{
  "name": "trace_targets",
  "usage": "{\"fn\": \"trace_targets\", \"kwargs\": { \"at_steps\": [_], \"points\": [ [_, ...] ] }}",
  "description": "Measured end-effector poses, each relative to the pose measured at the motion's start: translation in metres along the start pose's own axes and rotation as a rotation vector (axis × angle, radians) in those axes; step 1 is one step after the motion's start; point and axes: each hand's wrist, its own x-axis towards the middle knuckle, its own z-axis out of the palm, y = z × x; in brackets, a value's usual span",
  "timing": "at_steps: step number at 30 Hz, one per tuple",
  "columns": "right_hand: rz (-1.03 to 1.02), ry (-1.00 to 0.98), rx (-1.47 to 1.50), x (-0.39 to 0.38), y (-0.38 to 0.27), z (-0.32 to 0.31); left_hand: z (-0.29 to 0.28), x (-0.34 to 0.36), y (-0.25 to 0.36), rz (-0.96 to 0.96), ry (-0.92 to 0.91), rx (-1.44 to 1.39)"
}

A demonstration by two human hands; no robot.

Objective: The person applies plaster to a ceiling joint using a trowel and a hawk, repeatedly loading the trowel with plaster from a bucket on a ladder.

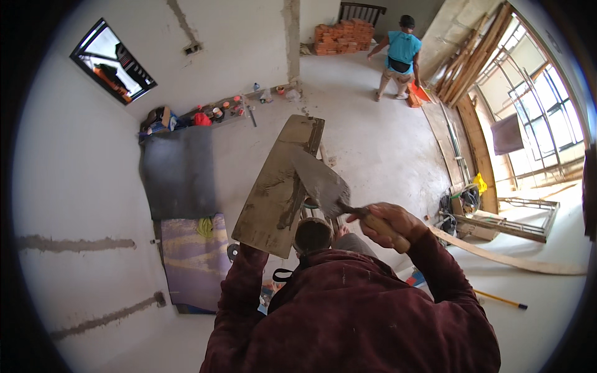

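Trowel (323, 183) is seen mid-view, its blade overlapping the board's (264, 202) right edge, tip aimed at roughly 10 o'clock; contact can't be told. Probably best kept at a low angle, so the mortar (288, 214) gets scraped cleanly, board held steady. Its handle (401, 244) is wrapped by a closed right hand (398, 221) at 4 o'clock. Left hand's hidden around 7 o'clock, so no telling its grip.

Room (373, 127) under renovation: stacked red bricks (344, 37), rough grey strips (76, 243) across white walls (74, 186), leaning wooden planks (471, 59).
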Motion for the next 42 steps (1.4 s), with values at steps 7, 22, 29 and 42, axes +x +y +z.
{"fn": "trace_targets", "kwargs": {
  "at_steps": [7,22,29,42],
  "points": [
    [0.144,0.266,-0.534,-0.046,0.025,-0.067,0.004,-0.031,-0.01,-0.013,0.098,0.031],
    [-0.329,-0.024,-1.223,-0.026,0.106,-0.127,0.039,-0.105,-0.15,-0.352,0.167,-0.121],
    [-0.223,-0.067,-1.117,-0.003,0.193,-0.14,0.02,-0.122,-0.218,-0.465,0.151,-0.381],
    [0.129,0.25,-1.053,0.193,0.471,-0.256,-0.058,-0.079,-0.357,-0.556,0.252,-0.229]
  ]
}}
